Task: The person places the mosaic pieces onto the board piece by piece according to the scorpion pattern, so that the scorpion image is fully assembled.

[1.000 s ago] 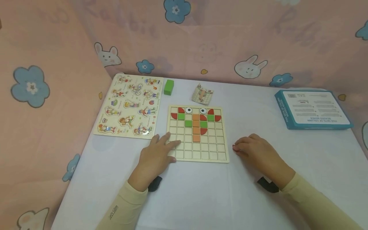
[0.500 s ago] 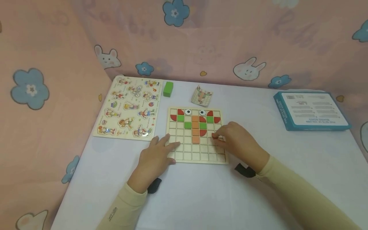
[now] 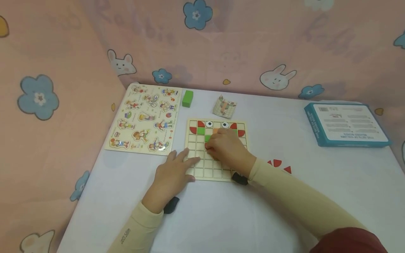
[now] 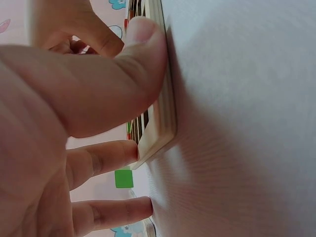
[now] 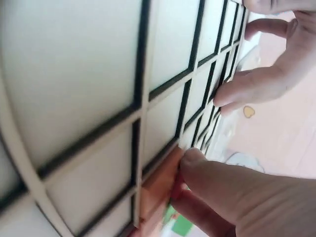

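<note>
A wooden grid board (image 3: 199,172) lies on the table with red, green and orange tiles and two eye tiles in its cells. My left hand (image 3: 172,177) rests at its left front corner with fingers spread; in the left wrist view the thumb (image 4: 143,64) lies along the board's edge. Over the middle of the board, my right hand (image 3: 230,147) pinches a small red tile (image 3: 207,145) just below a green tile (image 3: 208,138). The right wrist view shows that thumb beside an orange tile (image 5: 160,185). Some middle tiles are hidden under the right hand.
Several loose red tiles (image 3: 277,163) lie right of the board, by the right sleeve. Behind the board are a small pattern card (image 3: 224,106) and a green block (image 3: 187,99). A picture puzzle board (image 3: 142,119) lies left, a blue box (image 3: 348,123) at right.
My right hand has moved left from the table beside the board to the board's middle, carrying the red tile. Loose red tiles at right are now uncovered. My left hand stays put.
</note>
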Demonstrator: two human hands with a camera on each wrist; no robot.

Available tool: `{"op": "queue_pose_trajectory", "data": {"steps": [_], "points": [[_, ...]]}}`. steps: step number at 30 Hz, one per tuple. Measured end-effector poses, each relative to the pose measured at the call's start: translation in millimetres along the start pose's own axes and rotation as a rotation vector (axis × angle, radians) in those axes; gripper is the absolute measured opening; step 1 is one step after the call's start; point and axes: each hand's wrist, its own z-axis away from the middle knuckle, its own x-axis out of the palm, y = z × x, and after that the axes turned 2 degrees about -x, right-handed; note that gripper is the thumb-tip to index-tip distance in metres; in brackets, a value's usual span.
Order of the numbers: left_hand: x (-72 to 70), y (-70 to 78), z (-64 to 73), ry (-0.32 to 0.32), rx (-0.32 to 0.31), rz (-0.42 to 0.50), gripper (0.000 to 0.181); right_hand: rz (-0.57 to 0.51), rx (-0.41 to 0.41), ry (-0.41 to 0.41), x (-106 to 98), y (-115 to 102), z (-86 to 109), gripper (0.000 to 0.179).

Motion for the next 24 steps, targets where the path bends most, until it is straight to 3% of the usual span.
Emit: {"op": "queue_pose_trajectory", "data": {"steps": [8, 14, 20, 24], "points": [[-1.5, 0.6, -0.3, 0.002, -0.001, -0.010, 0.067, 0.173, 0.013, -0.106, -6, 3, 8.2, 0.030], [-1.3, 0.6, -0.5, 0.005, 0.002, -0.012, 0.067, 0.193, 0.006, -0.106, -7, 8, 17.3, 0.031], [0.9, 0.2, 0.0, 0.007, 0.000, 0.005, 0.068, 0.031, 0.169, -0.103, -26, 21, 35.9, 0.015], [0.4, 0.9, 0.7, 0.006, 0.002, 0.009, 0.068, -0.061, 0.322, -0.128, -47, 44, 64.2, 0.024]]}}
